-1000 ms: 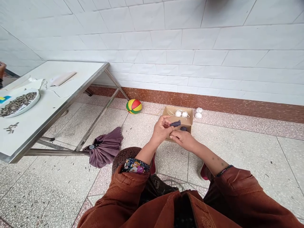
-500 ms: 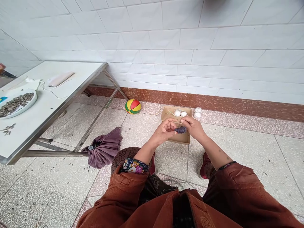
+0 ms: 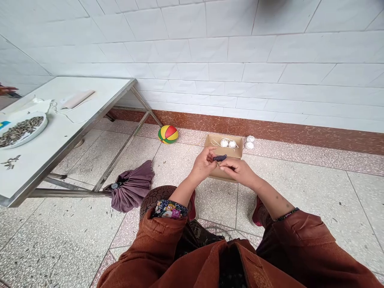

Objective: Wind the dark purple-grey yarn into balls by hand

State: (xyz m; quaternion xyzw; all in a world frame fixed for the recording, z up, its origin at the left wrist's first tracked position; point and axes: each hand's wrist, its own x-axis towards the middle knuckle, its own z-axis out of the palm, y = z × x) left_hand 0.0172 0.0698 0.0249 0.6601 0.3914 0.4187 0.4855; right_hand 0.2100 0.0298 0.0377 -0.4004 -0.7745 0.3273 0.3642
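Observation:
In the head view, a small bundle of dark purple-blue yarn (image 3: 220,158) is held between the fingers of my left hand (image 3: 202,164), closed on its left end. My right hand (image 3: 240,171) is closed in a pinch just below the bundle's right end, on what looks like a thin strand of the same yarn. Beneath both hands an open cardboard box (image 3: 224,175) rests on the floor. White yarn balls (image 3: 232,144) with a loose end lie in its far part, and more white balls (image 3: 249,145) sit outside at its right.
A striped ball (image 3: 168,134) lies near the wall. To the left stands a metal-framed table (image 3: 99,89) bearing a plate (image 3: 45,125) of striped seeds and a rolled pale cloth (image 3: 78,99). A purple pleated umbrella-like thing (image 3: 132,186) lies by its leg. Another person's hand (image 3: 9,89) shows far left.
The yarn bundle has shifted left and slightly up, tilting in my left hand. My right hand has moved from above the bundle's right end to below it.

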